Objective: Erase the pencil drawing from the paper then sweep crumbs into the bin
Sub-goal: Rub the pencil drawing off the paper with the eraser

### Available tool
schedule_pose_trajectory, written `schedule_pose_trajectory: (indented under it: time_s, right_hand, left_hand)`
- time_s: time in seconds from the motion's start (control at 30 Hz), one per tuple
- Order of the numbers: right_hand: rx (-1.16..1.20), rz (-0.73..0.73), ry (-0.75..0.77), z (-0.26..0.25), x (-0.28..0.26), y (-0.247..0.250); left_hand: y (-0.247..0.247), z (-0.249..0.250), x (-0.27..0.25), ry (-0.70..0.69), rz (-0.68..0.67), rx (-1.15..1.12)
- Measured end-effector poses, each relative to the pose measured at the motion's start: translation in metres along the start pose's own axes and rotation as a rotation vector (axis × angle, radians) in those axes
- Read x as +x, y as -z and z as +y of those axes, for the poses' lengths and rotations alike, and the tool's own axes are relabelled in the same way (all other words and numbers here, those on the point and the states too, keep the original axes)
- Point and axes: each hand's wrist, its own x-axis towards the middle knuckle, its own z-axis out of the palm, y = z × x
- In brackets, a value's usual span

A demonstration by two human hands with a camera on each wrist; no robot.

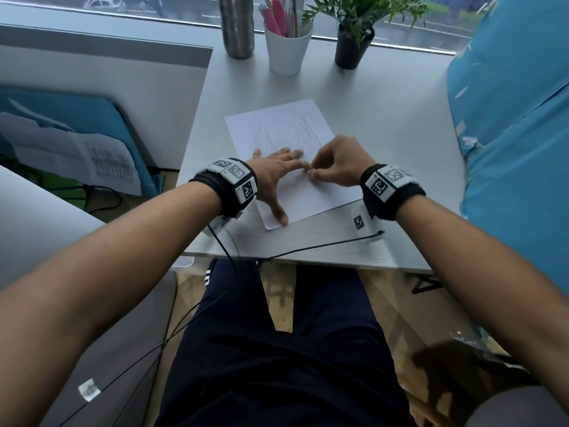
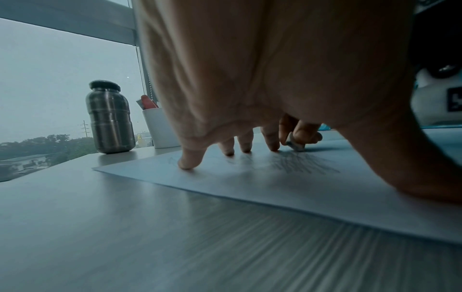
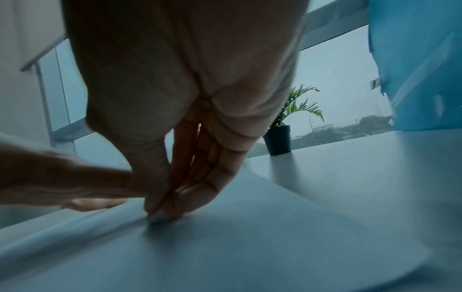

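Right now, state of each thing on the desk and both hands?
paper: flat on desk, pencil marks remain
eraser: pinched, tip on paper
left hand: spread, pressing paper
right hand: pinching eraser
bottle: upright, capped
pen cup: upright, holding pens
potted plant: upright

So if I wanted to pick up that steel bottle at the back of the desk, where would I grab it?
Probably around the ribbed middle of the steel bottle, hand wrapped from the front, the near side. It stands upright by the window, so its back is closed off, and the white cup of pens sits close beside it. The round, straight body suits a full wrap better than the cap.
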Motion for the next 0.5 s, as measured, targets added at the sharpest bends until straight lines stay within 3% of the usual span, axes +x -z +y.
schedule_pose_trajectory:
  time_s: [0.2, 0.37, 0.5]
  right_hand:
    - [0.013, 0.102, -0.040, -0.007, -0.008, -0.014]
    - [0.003, -0.086, 0.112, -0.028, -0.028, -0.031]
    - [0.021, 0.154, -0.075, -0.007, -0.005, -0.008]
  left_hand:
    - [-0.006, 0.003, -0.001, 0.039, 0.038, -0.007]
    - [-0.006, 0.005, -0.002, 0.032, 0.036, -0.003]
    - [-0.006, 0.006, -0.004, 0.036, 0.028, -0.023]
